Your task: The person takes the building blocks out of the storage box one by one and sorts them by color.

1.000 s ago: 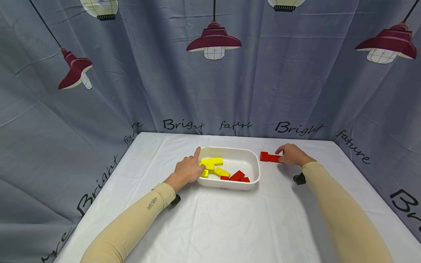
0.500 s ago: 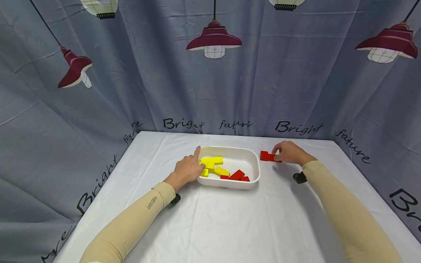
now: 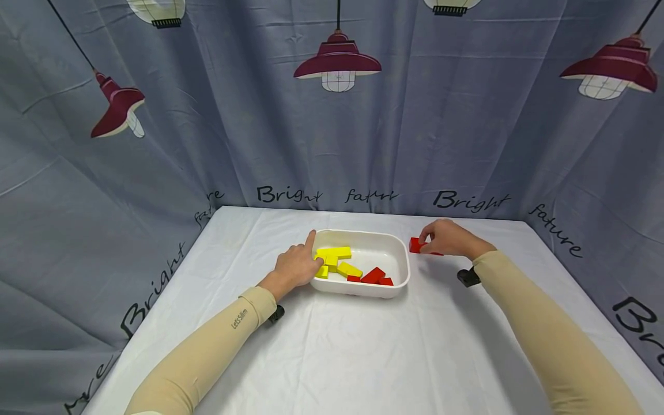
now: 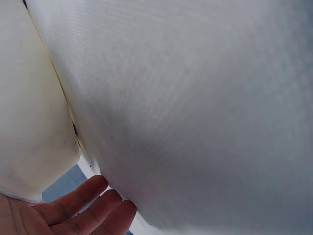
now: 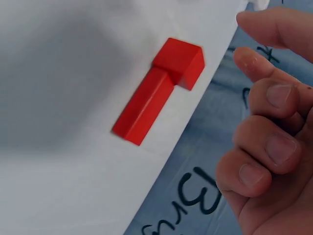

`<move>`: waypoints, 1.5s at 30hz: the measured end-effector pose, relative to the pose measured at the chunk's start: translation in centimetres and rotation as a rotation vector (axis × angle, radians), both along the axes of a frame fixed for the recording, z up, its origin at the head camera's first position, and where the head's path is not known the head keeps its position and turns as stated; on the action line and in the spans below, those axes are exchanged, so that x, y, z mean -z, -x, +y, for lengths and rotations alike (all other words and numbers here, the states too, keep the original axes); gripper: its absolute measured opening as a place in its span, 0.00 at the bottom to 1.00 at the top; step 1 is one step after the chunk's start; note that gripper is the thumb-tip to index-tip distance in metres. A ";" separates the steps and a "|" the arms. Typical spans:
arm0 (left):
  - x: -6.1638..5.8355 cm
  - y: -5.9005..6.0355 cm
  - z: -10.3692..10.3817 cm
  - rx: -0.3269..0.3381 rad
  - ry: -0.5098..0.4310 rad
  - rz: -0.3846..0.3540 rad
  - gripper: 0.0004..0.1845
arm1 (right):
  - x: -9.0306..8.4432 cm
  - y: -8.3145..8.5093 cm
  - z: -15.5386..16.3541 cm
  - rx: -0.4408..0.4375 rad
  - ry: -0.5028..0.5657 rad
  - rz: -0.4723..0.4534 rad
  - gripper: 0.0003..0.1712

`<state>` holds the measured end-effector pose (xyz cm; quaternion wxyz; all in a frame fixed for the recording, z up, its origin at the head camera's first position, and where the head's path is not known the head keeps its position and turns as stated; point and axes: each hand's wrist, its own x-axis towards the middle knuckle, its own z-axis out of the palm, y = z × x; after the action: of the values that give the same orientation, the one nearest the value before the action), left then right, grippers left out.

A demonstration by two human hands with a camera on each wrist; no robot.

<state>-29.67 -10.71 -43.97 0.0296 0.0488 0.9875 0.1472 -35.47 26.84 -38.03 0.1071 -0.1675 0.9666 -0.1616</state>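
- Our right hand (image 3: 448,238) hovers over the red L-shaped block (image 3: 416,245); in the right wrist view the fingers (image 5: 266,147) are loosely curled and stand clear of the block (image 5: 159,88), with bare cloth between them, so the hand holds nothing.
- That block lies flat on the white tablecloth (image 3: 363,346), just to the right of the white tray (image 3: 399,259) and outside it; in the head view our hand covers the block's right end.
- Our left hand (image 3: 295,266) rests at the tray's left rim; the forefinger is stretched out along the rim, and the other fingers reach over the edge to the yellow blocks (image 3: 334,259); we cannot tell from the head view whether they grip one.
- In the left wrist view only relaxed fingertips (image 4: 93,203) show beside the tray's outer wall (image 4: 29,122), with nothing between them.
- Inside the tray, yellow blocks sit on the left and red blocks (image 3: 376,276) lie at the near right.
- Both our forearms wear beige sleeves (image 3: 207,357); a grey curtain (image 3: 332,144) printed with red lamps hangs behind the table.
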 end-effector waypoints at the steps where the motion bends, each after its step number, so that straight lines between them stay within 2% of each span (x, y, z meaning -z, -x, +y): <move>1: 0.0 0.0 0.0 0.000 0.001 0.003 0.43 | -0.2 -0.1 -0.2 -0.010 0.002 -0.003 0.11; 8: 0.1 0.1 0.0 0.002 0.003 0.010 0.43 | -1.1 -0.5 -1.6 -0.085 0.026 -0.052 0.09; 22: 0.2 0.1 -0.1 0.002 0.000 0.012 0.43 | -1.8 -0.8 -3.7 -0.129 -0.004 -0.191 0.11; 30: 0.2 0.0 0.0 0.001 -0.007 0.002 0.43 | -2.1 -1.0 -4.9 -0.171 -0.060 -0.179 0.08; 39: 0.2 -0.1 0.1 0.002 -0.011 0.002 0.43 | -2.3 -1.0 -6.7 -0.185 -0.120 -0.222 0.08; 45: 0.2 -0.1 0.0 0.012 -0.006 0.030 0.43 | -2.0 -1.0 -8.0 -0.192 -0.112 -0.259 0.10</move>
<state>-29.58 -10.74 -44.20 0.0153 0.0568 0.9871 0.1490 -34.51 18.88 -36.01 0.2549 -0.2306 0.9318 -0.1166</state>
